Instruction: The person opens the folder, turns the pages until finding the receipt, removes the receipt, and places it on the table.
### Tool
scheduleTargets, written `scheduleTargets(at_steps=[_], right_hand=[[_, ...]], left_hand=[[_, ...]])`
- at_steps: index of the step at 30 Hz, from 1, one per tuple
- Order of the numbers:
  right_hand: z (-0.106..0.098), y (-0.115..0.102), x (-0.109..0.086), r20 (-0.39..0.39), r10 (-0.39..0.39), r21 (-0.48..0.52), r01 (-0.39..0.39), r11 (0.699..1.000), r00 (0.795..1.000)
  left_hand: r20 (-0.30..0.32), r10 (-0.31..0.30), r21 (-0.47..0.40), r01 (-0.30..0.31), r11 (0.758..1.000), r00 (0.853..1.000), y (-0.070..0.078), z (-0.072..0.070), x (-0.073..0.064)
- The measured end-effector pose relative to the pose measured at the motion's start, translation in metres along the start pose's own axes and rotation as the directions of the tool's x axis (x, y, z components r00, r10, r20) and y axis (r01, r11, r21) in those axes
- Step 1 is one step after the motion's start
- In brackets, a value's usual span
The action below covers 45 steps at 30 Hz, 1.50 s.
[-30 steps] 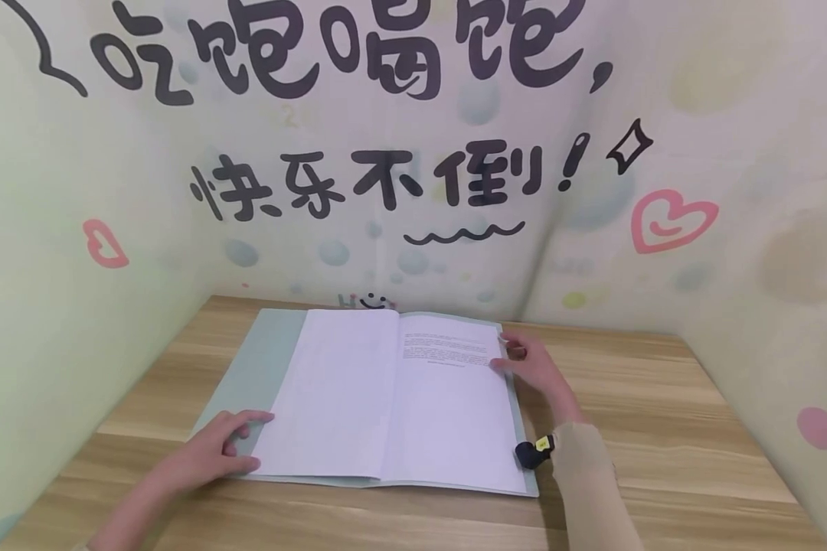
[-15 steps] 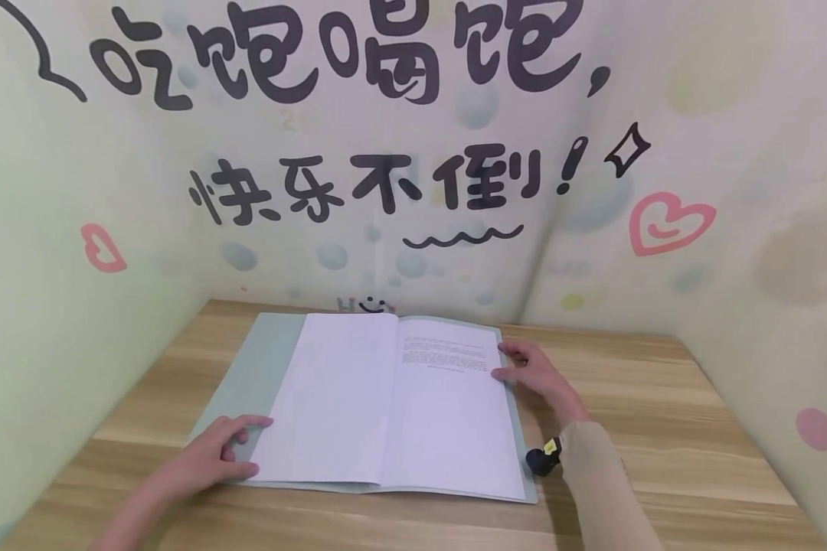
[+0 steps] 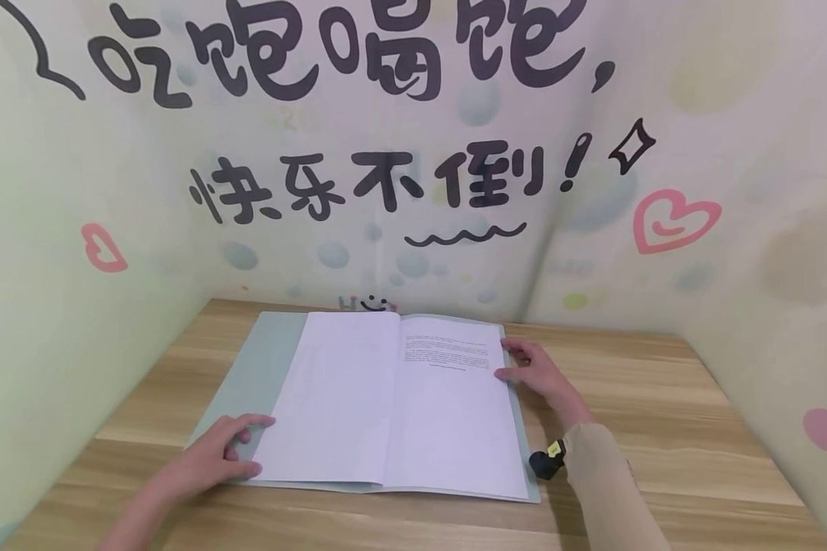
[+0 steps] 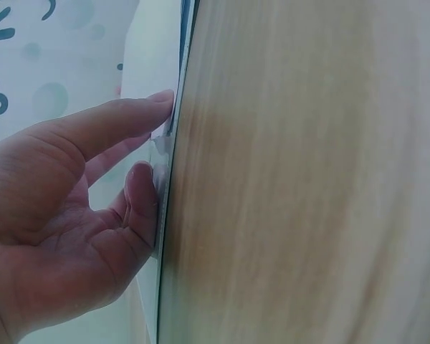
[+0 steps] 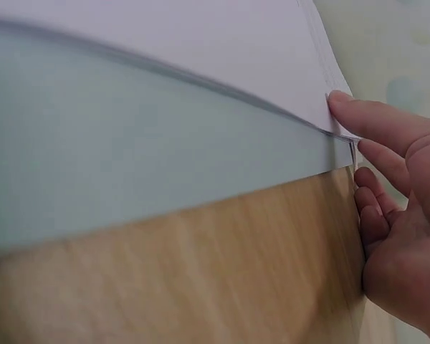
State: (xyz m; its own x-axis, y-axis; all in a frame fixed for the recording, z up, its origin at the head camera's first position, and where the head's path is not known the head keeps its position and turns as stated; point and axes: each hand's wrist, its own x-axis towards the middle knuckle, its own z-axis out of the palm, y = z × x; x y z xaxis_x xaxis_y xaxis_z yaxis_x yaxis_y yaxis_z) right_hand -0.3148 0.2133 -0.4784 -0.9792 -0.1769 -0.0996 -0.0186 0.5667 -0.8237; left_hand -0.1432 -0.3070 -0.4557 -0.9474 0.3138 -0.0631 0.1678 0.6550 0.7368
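One folder (image 3: 265, 356) lies spread on the table (image 3: 651, 405): opening done, I judge, right page (image 3: 455, 428) yet to turn. Right hand (image 3: 536, 375) pinches that page's edge; left hand (image 3: 210, 455) rests loosely opposite.

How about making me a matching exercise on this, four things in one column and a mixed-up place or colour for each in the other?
Column one:
1. Left hand
2. Cover
3. Right hand
4. Table

Column two:
A. Brown, with a wood grain
B. At the outer edge of the printed page
C. At the outer edge of the blank-looking page
D. Pale blue-green

Right pairs: 1 and C, 2 and D, 3 and B, 4 and A.
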Motion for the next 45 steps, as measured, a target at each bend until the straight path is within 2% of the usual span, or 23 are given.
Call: scheduleTargets(at_steps=[10,18,28,35,39,45], right_hand=[[0.002,0.002,0.0,-0.028,0.013,0.009,-0.013,1.0,1.0],[0.003,0.001,-0.004,-0.036,-0.017,-0.014,0.017,1.0,0.999],[0.002,-0.002,-0.009,-0.014,-0.115,-0.063,0.113,0.992,0.993],[-0.001,-0.009,-0.009,0.013,-0.21,-0.163,0.209,0.964,0.978],[-0.001,-0.015,-0.009,0.013,-0.253,-0.167,0.251,0.953,0.967],[0.0,-0.029,-0.013,-0.022,-0.255,-0.138,0.25,0.958,0.967]], left_hand=[[-0.011,-0.035,0.001,0.035,0.999,0.999,0.0,0.001,-0.001],[-0.006,-0.042,0.001,0.042,0.999,0.999,-0.001,0.002,0.0],[-0.009,-0.044,-0.005,0.044,0.999,0.999,0.001,0.001,-0.001],[-0.008,-0.042,-0.004,0.042,0.999,0.999,0.004,0.001,-0.001],[-0.009,-0.048,-0.005,0.048,0.999,0.999,0.004,0.001,-0.002],[-0.018,-0.038,-0.003,0.038,0.999,0.999,0.002,0.001,-0.001]])
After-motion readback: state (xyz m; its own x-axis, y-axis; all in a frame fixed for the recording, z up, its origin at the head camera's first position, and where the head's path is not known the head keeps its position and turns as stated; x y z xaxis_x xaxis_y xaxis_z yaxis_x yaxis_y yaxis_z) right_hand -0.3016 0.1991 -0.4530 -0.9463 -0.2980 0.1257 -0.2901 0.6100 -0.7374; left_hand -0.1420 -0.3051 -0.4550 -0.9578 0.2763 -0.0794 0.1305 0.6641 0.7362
